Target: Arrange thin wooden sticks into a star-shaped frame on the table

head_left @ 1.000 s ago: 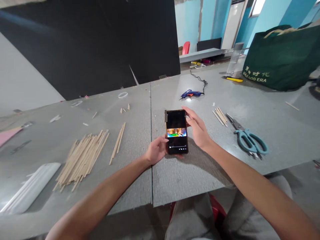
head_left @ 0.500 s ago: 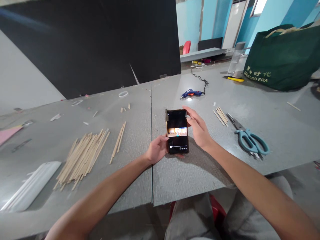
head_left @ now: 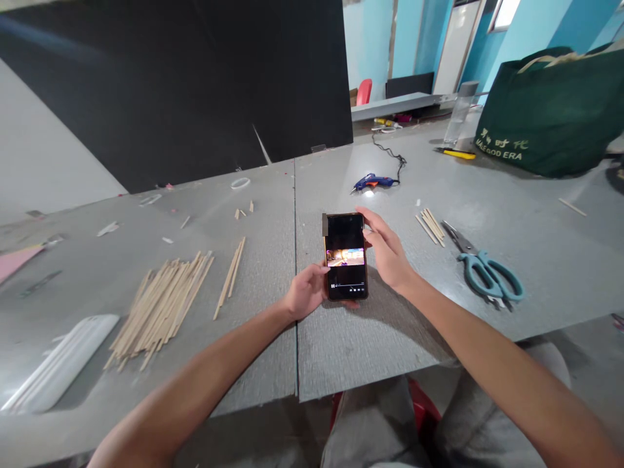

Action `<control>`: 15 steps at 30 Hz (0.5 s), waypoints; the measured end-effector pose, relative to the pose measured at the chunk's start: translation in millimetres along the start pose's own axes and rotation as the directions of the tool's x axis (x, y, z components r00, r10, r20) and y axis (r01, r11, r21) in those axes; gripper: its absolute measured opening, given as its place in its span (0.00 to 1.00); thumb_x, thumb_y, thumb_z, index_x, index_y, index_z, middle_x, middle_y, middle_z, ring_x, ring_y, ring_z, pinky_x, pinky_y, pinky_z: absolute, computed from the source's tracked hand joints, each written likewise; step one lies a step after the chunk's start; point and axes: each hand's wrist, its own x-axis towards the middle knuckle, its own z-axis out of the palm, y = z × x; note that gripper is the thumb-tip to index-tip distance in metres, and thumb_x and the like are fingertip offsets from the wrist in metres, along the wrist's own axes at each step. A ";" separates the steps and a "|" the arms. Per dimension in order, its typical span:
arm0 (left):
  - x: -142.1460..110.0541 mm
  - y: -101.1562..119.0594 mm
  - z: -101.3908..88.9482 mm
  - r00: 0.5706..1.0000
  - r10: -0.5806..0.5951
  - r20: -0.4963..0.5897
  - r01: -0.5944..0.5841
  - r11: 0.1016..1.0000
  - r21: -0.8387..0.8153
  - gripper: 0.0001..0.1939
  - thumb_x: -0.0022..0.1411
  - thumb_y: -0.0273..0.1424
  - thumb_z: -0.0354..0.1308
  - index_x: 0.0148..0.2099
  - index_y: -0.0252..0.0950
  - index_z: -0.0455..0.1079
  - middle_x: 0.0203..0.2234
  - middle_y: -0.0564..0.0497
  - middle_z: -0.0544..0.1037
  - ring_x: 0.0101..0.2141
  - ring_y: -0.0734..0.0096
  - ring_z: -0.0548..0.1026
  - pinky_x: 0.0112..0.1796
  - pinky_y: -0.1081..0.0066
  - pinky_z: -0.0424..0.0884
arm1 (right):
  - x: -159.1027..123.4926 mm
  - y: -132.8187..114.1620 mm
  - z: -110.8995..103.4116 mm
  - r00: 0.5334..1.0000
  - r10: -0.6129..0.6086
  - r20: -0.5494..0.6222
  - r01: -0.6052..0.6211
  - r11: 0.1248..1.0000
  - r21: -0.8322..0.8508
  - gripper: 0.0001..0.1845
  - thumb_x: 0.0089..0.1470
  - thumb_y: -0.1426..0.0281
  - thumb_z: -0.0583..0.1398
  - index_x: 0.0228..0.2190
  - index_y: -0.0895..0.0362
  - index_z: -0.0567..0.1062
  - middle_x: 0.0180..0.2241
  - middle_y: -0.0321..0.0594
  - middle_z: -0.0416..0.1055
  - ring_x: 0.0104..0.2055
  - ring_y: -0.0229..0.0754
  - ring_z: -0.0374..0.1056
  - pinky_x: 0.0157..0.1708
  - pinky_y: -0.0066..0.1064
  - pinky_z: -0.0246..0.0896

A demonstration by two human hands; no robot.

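Note:
A smartphone [head_left: 346, 276] stands upright in my grip above the grey table, a video showing across the middle of its dark screen. My left hand [head_left: 307, 290] is closed round its lower left side, thumb on the edge and fingertips showing below it. Along the upper right edge, my right hand [head_left: 387, 250] holds the phone with its fingers bent behind the side. Left of my left hand lie a few thin wooden sticks [head_left: 230, 279] and a larger pile of sticks [head_left: 160, 309]. To the right of my right hand are short sticks [head_left: 429, 226] and teal-handled scissors [head_left: 482, 270].
Beyond the phone lies a blue glue gun [head_left: 374, 182] with its cord. A yellow utility knife [head_left: 457, 154], a clear bottle [head_left: 461, 116] and a green bag [head_left: 550, 117] stand or lie at back right. A white packet [head_left: 63, 364] is at left. A black panel [head_left: 195, 84] rises behind.
The video picture on the phone has changed, and its play symbol has become a pause symbol. Both hands keep their hold in nearly the same place.

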 end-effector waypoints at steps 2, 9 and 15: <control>0.0 0.0 0.4 1.000 0.001 -0.004 -0.001 1.000 -0.004 0.29 0.64 0.37 0.63 0.64 0.32 0.75 0.54 0.36 0.84 0.53 0.39 0.82 0.50 0.40 0.82 | -0.2 -0.1 0.0 1.000 0.000 0.000 0.000 1.000 0.001 0.30 0.73 0.57 0.55 0.71 0.44 0.74 0.70 0.42 0.74 0.66 0.59 0.72 0.61 0.54 0.73; 0.8 0.0 0.5 0.999 0.007 0.033 -0.007 1.000 -0.023 0.31 0.66 0.38 0.61 0.68 0.31 0.74 0.56 0.34 0.83 0.55 0.35 0.82 0.53 0.37 0.79 | -1.2 -4.7 2.4 1.000 0.010 0.006 -0.010 1.000 -0.016 0.33 0.73 0.59 0.53 0.75 0.42 0.68 0.73 0.40 0.71 0.71 0.59 0.70 0.64 0.56 0.71; 2.7 4.6 1.5 0.999 0.013 0.029 -0.011 0.996 -0.085 0.34 0.80 0.52 0.48 0.75 0.37 0.69 0.63 0.35 0.81 0.61 0.35 0.79 0.59 0.36 0.75 | -8.0 -10.4 8.0 0.999 0.039 0.019 -0.038 0.998 -0.048 0.31 0.72 0.61 0.54 0.72 0.47 0.74 0.65 0.40 0.79 0.65 0.54 0.75 0.63 0.51 0.72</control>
